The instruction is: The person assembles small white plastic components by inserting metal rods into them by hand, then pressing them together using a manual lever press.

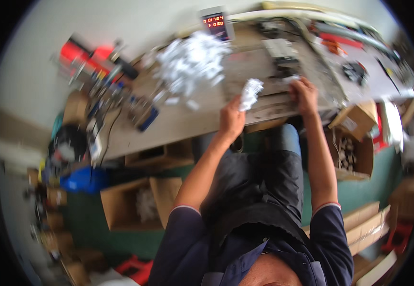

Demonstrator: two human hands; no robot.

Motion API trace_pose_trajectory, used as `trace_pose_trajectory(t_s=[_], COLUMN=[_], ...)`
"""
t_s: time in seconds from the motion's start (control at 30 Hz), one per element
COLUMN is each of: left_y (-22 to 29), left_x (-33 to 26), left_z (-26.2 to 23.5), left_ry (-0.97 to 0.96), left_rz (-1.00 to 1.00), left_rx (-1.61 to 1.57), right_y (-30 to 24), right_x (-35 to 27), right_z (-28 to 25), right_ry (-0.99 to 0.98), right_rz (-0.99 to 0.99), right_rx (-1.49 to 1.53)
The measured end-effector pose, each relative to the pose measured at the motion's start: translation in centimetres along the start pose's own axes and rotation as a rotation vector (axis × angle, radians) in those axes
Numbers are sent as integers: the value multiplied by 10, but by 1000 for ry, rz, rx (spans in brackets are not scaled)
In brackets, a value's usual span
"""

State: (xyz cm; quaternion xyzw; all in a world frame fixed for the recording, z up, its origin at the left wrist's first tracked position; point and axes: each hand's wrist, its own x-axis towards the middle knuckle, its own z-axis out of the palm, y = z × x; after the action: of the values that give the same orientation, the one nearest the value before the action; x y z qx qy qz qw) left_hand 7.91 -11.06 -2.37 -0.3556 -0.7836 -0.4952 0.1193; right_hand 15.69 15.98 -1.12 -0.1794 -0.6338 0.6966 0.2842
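Note:
My left hand (232,118) is closed round a clump of small white pieces (251,94), which sticks up above the fingers near the table's front edge. My right hand (305,97) is held in a pinch, with a small white piece (291,79) at its fingertips. Blur hides the exact shape of these pieces. Just beyond the right hand is a small metal fixture (283,52) on the worktable. To the left of my left hand, a large heap of similar white pieces (192,62) covers part of the tabletop, a few lying loose at its near side.
Behind the heap stands a counter box (215,24) with red digits. Red-and-metal equipment (90,57) occupies the table's left end. Open cardboard boxes sit below, one (126,205) at left and one (367,159) with parts at right. A black roll (355,72) lies farther right.

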Motion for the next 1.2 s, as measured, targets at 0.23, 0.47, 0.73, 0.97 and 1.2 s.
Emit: trace_pose_trajectory(t_s=[0.23,0.47,0.73,0.97,1.2], left_y=[-24,-109,-139,-20,41], left_x=[-169,-339,-402,-234,-159], left_z=[-152,-317,-307,-198,-169], left_ry=[386,1046,900,545,21], left_rz=[-312,-938,-846,-452,-552], left_rx=[69,-220,715,159,-310], right_y=[15,13,-8,-30,-27], right_x=[13,20,-75,-154,-169], right_z=[-1,-4,93,183,219], right_ry=[32,-42,-251,-785,-1056], right_rz=[-20,-17,9,141,171], right_rx=[-123,-91,-117,-110,-129])
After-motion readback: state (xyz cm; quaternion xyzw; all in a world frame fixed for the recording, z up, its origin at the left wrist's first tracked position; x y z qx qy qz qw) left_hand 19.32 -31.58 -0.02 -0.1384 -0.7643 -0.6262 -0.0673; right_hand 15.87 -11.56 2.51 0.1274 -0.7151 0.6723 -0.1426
